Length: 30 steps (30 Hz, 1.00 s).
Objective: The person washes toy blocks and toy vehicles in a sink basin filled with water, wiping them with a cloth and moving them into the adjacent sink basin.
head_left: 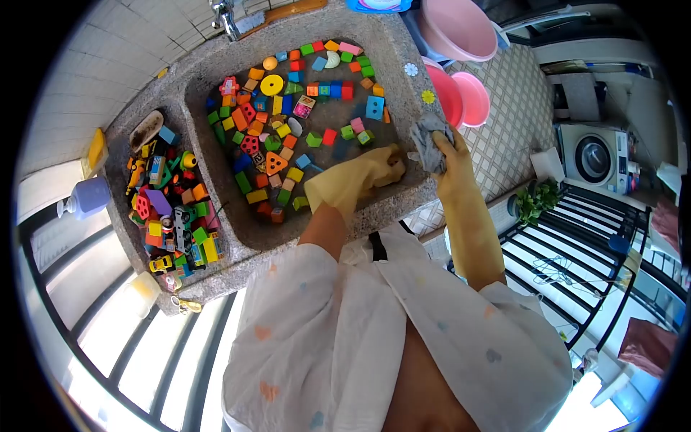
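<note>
While L hand (379,167) sits low in sink (394,36), fingers can't tell, R hand (455,164) grips grey rag (429,146) by R rim (409,92); toy blocks (304,107) lie in sink. Prob. wiping step; next move calls for firm rag hold.

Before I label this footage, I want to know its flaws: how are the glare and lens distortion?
Head view: strong glare whites out the gaps in the left railing; head view: wide-lens bending curves straight lines, tilts the washer and leaves black corners; head view: the blocks in the sink keep distinct colours.
</note>
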Motion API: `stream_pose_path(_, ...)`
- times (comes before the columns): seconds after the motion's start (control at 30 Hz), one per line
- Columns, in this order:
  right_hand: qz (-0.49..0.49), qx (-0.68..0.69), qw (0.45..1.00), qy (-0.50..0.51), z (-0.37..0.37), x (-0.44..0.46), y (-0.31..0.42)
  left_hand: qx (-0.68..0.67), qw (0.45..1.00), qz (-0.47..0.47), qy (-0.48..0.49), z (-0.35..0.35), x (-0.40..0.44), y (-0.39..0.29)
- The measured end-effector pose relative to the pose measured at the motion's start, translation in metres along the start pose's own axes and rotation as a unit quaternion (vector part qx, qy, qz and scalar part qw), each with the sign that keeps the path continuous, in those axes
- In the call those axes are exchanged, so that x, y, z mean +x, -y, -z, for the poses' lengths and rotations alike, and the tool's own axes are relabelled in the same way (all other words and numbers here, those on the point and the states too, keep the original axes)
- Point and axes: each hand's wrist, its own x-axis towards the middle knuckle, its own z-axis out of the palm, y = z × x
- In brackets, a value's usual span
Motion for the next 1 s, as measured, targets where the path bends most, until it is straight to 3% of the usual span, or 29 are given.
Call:
stream_pose_path(0.03, 0.008, -0.006, 1.0, -0.007, -0.01, -0.004, 0.016, 0.163, 0.985, -0.013, 0.045, 0.015, 0.008, 0.005)
stream_pose_path(0.07, -0.072, 0.053, 0.995, -0.043, -0.018, -0.012, 0.034, 0.322, 0.942, -0.026, 0.088, 0.028, 0.015, 0.01)
stream_pose_path(0.1, -0.152, 0.113, 0.979, -0.078, -0.028, -0.016, 0.05, 0.325, 0.941, -0.028, 0.09, 0.034, 0.017, 0.011)
stream_pose_path(0.17, -0.151, 0.126, 0.978, -0.072, -0.026, -0.019, 0.044, 0.339, 0.938, 0.035, 0.065, 0.041, 0.019, 0.017)
stream_pose_path(0.33, -0.13, 0.091, 0.987, -0.037, -0.023, -0.024, 0.034, 0.3, 0.95, 0.06, 0.061, 0.07, 0.019, 0.059)
stream_pose_path(0.4, -0.188, 0.132, 0.97, -0.08, -0.031, -0.023, 0.039, 0.291, 0.953, 0.072, 0.052, 0.073, 0.005, 0.067)
stream_pose_path(0.43, -0.187, 0.136, 0.97, -0.076, -0.026, -0.019, 0.025, 0.298, 0.953, 0.048, 0.037, 0.068, -0.013, 0.066)
stream_pose_path(0.5, -0.079, 0.057, 0.995, -0.027, -0.025, -0.013, 0.004, 0.307, 0.951, 0.025, 0.013, 0.065, -0.043, 0.065)
stream_pose_path(0.53, -0.039, 0.033, 0.999, -0.01, -0.034, -0.013, 0.01, 0.25, 0.967, 0.047, 0.0, 0.067, -0.051, 0.065)
stream_pose_path(0.6, -0.186, 0.104, 0.974, -0.081, -0.051, -0.014, 0.035, 0.192, 0.979, 0.064, -0.019, 0.073, -0.061, 0.069)
stream_pose_path(0.63, -0.186, 0.103, 0.974, -0.078, -0.058, -0.016, 0.041, 0.051, 0.997, -0.008, -0.063, 0.075, -0.06, 0.082)
stream_pose_path(0.67, -0.169, 0.11, 0.978, -0.042, -0.063, -0.017, 0.045, -0.093, 0.987, -0.079, -0.106, 0.077, -0.058, 0.095)
stream_pose_path(0.7, -0.155, 0.118, 0.981, -0.006, -0.067, -0.019, 0.049, -0.273, 0.948, -0.148, -0.069, 0.095, -0.046, 0.111)
stream_pose_path(0.73, -0.157, 0.116, 0.981, -0.001, -0.07, -0.021, 0.053, -0.321, 0.934, -0.156, -0.022, 0.101, -0.055, 0.101)
stream_pose_path(0.8, -0.04, 0.038, 0.994, 0.094, -0.081, -0.023, 0.061, -0.457, 0.873, -0.153, -0.068, 0.088, -0.101, 0.058)
stream_pose_path(0.87, -0.055, 0.053, 0.991, 0.11, -0.098, -0.027, 0.07, -0.424, 0.857, -0.285, -0.06, 0.06, -0.169, 0.019)
stream_pose_path(0.9, -0.063, 0.063, 0.989, 0.118, -0.107, -0.028, 0.078, -0.378, 0.864, -0.302, -0.143, 0.048, -0.185, 0.003)
stream_pose_path(1.0, -0.077, 0.089, 0.982, 0.146, -0.135, -0.026, 0.111, -0.417, 0.827, -0.342, -0.16, 0.042, -0.213, -0.007)
